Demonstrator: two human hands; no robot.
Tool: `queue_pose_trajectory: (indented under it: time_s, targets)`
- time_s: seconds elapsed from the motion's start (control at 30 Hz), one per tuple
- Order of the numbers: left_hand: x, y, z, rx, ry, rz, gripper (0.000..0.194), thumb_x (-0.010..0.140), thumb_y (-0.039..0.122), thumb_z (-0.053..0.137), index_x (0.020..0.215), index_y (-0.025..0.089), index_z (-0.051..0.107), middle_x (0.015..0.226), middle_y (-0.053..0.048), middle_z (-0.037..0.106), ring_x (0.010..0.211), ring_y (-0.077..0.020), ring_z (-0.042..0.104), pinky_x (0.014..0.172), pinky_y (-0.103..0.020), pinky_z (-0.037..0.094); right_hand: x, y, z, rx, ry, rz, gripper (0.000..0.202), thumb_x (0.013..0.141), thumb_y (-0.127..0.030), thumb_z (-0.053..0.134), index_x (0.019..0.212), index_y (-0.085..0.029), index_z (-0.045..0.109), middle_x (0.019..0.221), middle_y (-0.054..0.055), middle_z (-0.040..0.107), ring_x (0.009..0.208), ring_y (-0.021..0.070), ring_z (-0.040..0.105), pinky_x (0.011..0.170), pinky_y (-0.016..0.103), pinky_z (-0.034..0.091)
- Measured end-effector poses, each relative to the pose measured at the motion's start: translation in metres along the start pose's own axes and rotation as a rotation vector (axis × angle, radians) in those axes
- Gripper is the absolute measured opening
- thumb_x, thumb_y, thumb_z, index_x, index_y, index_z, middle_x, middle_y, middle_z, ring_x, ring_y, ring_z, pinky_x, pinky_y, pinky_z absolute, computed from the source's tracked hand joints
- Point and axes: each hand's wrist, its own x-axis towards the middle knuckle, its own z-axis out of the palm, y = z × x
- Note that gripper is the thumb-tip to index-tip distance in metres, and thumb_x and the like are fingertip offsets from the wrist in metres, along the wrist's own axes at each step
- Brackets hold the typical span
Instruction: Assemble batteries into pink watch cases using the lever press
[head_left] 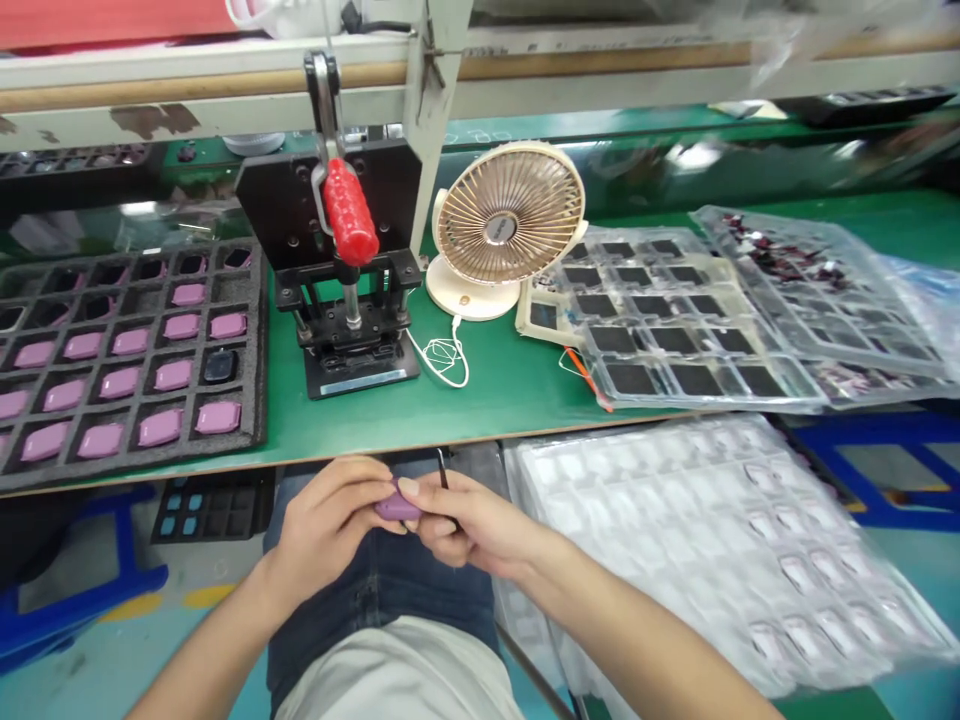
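A small purple watch case [397,506] is pinched between my two hands, just above my lap and in front of the bench edge. My left hand [335,512] grips its left side, fingers bent over it. On the other side my right hand [466,515] presses the case with thumb and fingers. A thin dark tool, perhaps tweezers [442,470], is tucked in the same right hand and points upward. Fingers cover much of the case, so its far side is hidden.
On the green bench stand a foam tray [259,400] of purple cases, a black press [352,345] with a red handle, and a fan [510,220] with a white cable. Clear trays [675,345] lie right. A white compartment tray [645,500] sits below the edge, beside my right arm.
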Motion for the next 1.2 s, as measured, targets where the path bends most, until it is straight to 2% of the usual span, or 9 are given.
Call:
queue_pose_trajectory:
  time_s: [0.2, 0.33, 0.47, 0.57, 0.63, 0.77, 0.93, 1.07, 1.2]
  targets:
    - [-0.006, -0.002, -0.002, 0.145, 0.018, 0.194, 0.053, 0.092, -0.002, 0.068, 0.139, 0.023, 0.066, 0.112, -0.010, 0.078, 0.105, -0.0256, 0.076, 0.091, -0.041, 0.066, 0.010, 0.006, 0.001, 0.056, -0.049, 0.111, 0.059, 0.084, -0.069, 0.082, 0.077, -0.019, 0.052, 0.051, -0.016, 0.023, 0.042, 0.0020, 0.008, 0.040, 0.019, 0.007]
    - [-0.009, -0.003, -0.011, 0.278, -0.115, 0.058, 0.050, 0.097, -0.003, 0.055, 0.138, 0.022, 0.066, 0.117, -0.012, 0.076, 0.108, -0.0246, 0.074, 0.094, -0.040, 0.063, 0.009, -0.005, 0.007, -0.416, 0.097, -0.011, 0.064, 0.095, -0.081, 0.058, 0.078, -0.019, 0.060, 0.050, -0.010, 0.036, 0.038, 0.0061, 0.024, 0.037, 0.020, 0.022]
    - [0.014, -0.005, -0.023, 0.401, -0.081, -0.005, 0.033, 0.101, 0.006, 0.055, 0.125, 0.022, 0.071, 0.112, -0.010, 0.076, 0.105, -0.0263, 0.072, 0.095, -0.044, 0.061, -0.008, -0.065, 0.033, -1.312, 0.458, -0.885, 0.032, 0.109, -0.042, 0.059, 0.095, -0.020, 0.078, 0.084, 0.005, 0.076, 0.076, 0.0181, 0.072, 0.070, 0.029, 0.059]
    - [0.043, -0.015, -0.020, 0.481, 0.030, 0.032, 0.023, 0.102, 0.013, 0.059, 0.118, 0.023, 0.073, 0.128, -0.012, 0.076, 0.123, -0.0316, 0.069, 0.106, -0.053, 0.057, -0.010, -0.126, 0.054, -1.559, 0.685, -1.553, 0.024, 0.107, -0.028, 0.065, 0.129, -0.026, 0.074, 0.125, 0.007, 0.077, 0.115, 0.0220, 0.074, 0.099, 0.031, 0.061]
    - [0.057, -0.026, -0.011, 0.560, 0.055, 0.025, 0.021, 0.101, 0.012, 0.059, 0.115, 0.019, 0.073, 0.138, -0.015, 0.073, 0.136, -0.0362, 0.063, 0.113, -0.059, 0.053, 0.000, -0.159, 0.061, -1.674, 0.694, -1.723, 0.031, 0.107, -0.032, 0.067, 0.138, -0.028, 0.070, 0.136, 0.006, 0.073, 0.124, 0.0217, 0.072, 0.100, 0.029, 0.061]
    - [0.060, -0.044, 0.010, 0.632, 0.072, -0.039, 0.028, 0.097, 0.001, 0.054, 0.114, 0.011, 0.073, 0.138, -0.021, 0.072, 0.144, -0.0394, 0.057, 0.116, -0.060, 0.052, 0.023, -0.192, 0.066, -1.817, 0.631, -1.759, 0.028, 0.113, -0.031, 0.057, 0.138, -0.027, 0.069, 0.139, 0.003, 0.073, 0.118, 0.0175, 0.075, 0.091, 0.022, 0.062]
    - [0.049, -0.050, 0.013, 0.556, 0.114, -0.039, 0.038, 0.094, -0.003, 0.051, 0.120, 0.014, 0.072, 0.141, -0.018, 0.071, 0.147, -0.0370, 0.054, 0.120, -0.062, 0.048, 0.015, -0.212, 0.079, -1.612, 0.804, -1.769, 0.045, 0.119, -0.041, 0.035, 0.142, -0.019, 0.067, 0.133, 0.007, 0.074, 0.128, 0.0236, 0.071, 0.098, 0.032, 0.060]
    - [0.040, -0.043, -0.005, 0.406, 0.234, -0.043, 0.029, 0.102, 0.009, 0.055, 0.121, 0.020, 0.074, 0.130, -0.013, 0.075, 0.134, -0.0310, 0.065, 0.113, -0.054, 0.055, 0.018, -0.180, 0.061, -1.674, 0.732, -1.769, 0.032, 0.116, -0.036, 0.048, 0.124, -0.021, 0.075, 0.115, 0.004, 0.081, 0.103, 0.0177, 0.078, 0.090, 0.028, 0.060]
    - [0.024, -0.033, -0.019, 0.326, 0.407, -0.134, 0.030, 0.105, 0.019, 0.058, 0.129, 0.024, 0.075, 0.117, -0.010, 0.076, 0.112, -0.0258, 0.072, 0.103, -0.046, 0.059, 0.057, -0.124, 0.011, -1.976, 0.567, -1.306, 0.022, 0.111, -0.026, 0.056, 0.117, -0.022, 0.077, 0.116, 0.002, 0.082, 0.094, 0.0159, 0.080, 0.073, 0.024, 0.058]
